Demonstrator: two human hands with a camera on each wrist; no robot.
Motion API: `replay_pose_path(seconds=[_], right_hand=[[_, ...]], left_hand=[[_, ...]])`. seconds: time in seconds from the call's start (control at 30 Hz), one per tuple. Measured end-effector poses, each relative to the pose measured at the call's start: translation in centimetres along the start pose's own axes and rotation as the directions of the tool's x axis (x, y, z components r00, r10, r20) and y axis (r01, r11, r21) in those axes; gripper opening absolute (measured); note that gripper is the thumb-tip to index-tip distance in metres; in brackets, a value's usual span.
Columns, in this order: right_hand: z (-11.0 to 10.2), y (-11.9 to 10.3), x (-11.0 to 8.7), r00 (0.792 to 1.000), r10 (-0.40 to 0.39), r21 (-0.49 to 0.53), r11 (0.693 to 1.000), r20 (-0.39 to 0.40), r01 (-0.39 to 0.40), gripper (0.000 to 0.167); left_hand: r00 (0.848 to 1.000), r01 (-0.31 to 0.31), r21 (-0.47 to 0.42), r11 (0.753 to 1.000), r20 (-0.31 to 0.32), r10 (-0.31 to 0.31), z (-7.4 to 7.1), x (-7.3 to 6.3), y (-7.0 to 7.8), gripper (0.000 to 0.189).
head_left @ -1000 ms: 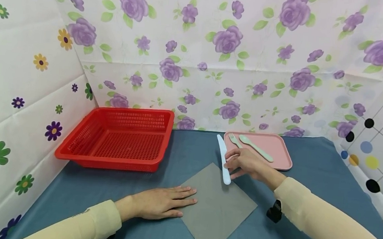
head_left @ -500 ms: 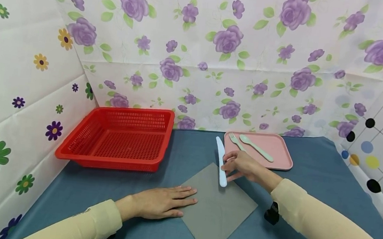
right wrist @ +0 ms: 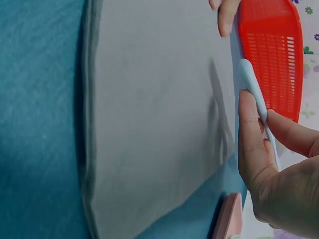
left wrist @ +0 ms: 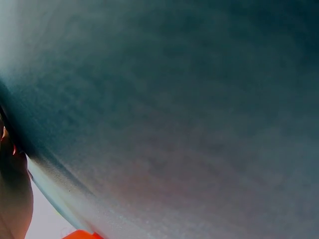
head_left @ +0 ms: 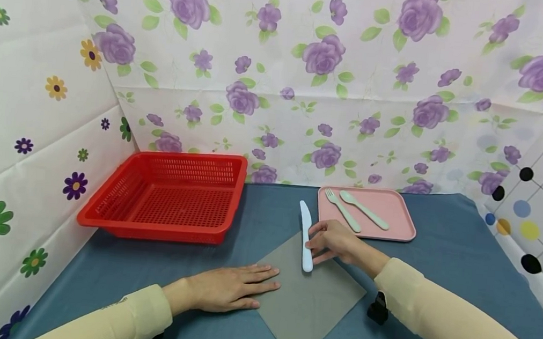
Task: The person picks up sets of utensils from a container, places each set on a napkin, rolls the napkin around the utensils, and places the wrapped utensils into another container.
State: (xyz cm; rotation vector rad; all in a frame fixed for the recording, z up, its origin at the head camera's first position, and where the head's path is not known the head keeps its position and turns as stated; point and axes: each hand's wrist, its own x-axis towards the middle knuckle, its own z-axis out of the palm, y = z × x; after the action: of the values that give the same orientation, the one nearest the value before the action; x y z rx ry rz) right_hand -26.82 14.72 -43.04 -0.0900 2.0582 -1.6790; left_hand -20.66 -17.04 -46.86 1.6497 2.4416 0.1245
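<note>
A pale blue plastic knife (head_left: 306, 242) is pinched by my right hand (head_left: 333, 240), its blade pointing to the back of the table. Below it lies a grey square cloth (head_left: 310, 307), turned cornerwise. In the right wrist view the knife (right wrist: 253, 84) sits between thumb and fingers, and its shadow falls on the cloth (right wrist: 154, 109). My left hand (head_left: 229, 289) lies flat, fingers straight, with its fingertips on the cloth's left corner. The left wrist view is mostly dark, blurred tablecloth.
Behind my right hand stands a pink tray (head_left: 394, 212) bearing a green fork (head_left: 343, 211) and a green spoon (head_left: 365, 210). At the back left is a red perforated basket (head_left: 164, 230). Flowered sheets (head_left: 281, 57) hang behind the blue-covered table (head_left: 122, 269).
My right hand has moved left and toward me with the knife, farther over the cloth, so the fork's handle now shows. The left hand has stayed in place.
</note>
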Motion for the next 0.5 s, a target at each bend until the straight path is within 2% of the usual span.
replay_pose_path(seconds=[0.27,0.5], right_hand=[[1.3,0.4,0.0,1.000,0.027,0.017,1.000,-0.005,-0.027,0.029],[2.2,0.6,-0.2,1.000,0.030,0.048,0.998,0.002,-0.030,0.029]], left_hand=[[1.000,-0.015,0.018,1.000,-0.017,0.015,0.2,-0.1,-0.1,0.060],[1.000,-0.003,0.003,1.000,-0.008,0.003,0.1,0.0,-0.1,0.059]])
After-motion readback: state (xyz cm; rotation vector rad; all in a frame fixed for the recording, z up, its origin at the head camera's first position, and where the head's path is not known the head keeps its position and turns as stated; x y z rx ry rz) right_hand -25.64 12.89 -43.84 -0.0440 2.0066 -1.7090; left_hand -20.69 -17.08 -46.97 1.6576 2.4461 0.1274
